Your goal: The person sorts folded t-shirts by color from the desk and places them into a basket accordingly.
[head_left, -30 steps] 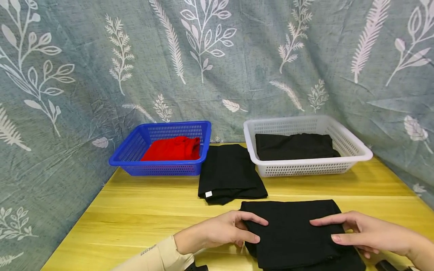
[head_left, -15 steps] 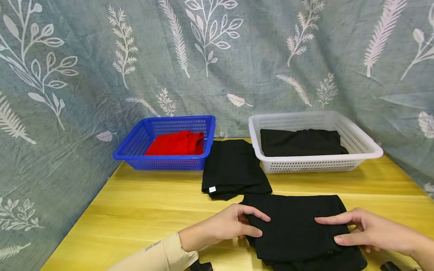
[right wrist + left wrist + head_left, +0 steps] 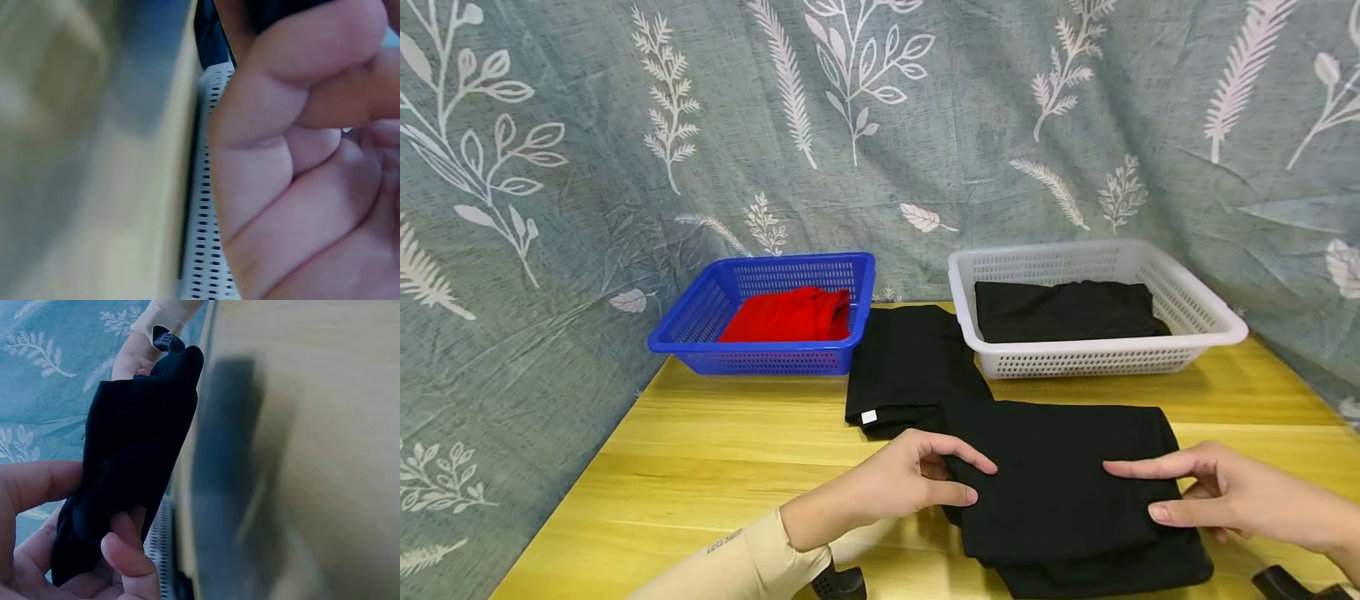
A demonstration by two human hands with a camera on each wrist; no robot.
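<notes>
Both hands hold a folded black garment point(image 3: 1060, 483) by its two sides at the front of the table. My left hand point(image 3: 902, 479) pinches the left side, thumb and index finger on top and the other fingers underneath. On the opposite side my right hand point(image 3: 1232, 492) grips it the same way. The left wrist view shows the garment point(image 3: 134, 444) raised off the tabletop between the hands. In the right wrist view, curled fingers point(image 3: 281, 112) fill the right half and dark fabric barely shows. Another folded black garment point(image 3: 917, 358) with a white tag point(image 3: 868, 417) lies behind, partly overlapped.
At the back left, a blue basket point(image 3: 752, 346) contains red folded fabric point(image 3: 786, 317). A white basket point(image 3: 1112, 342) at the back right holds black folded fabric point(image 3: 1067, 312). A leaf-patterned curtain point(image 3: 775, 125) hangs behind the wooden table point(image 3: 700, 467).
The held garment and both hands have risen and moved slightly toward the back of the table. Its far edge now overlaps the tagged garment. The camera view has shifted a little.
</notes>
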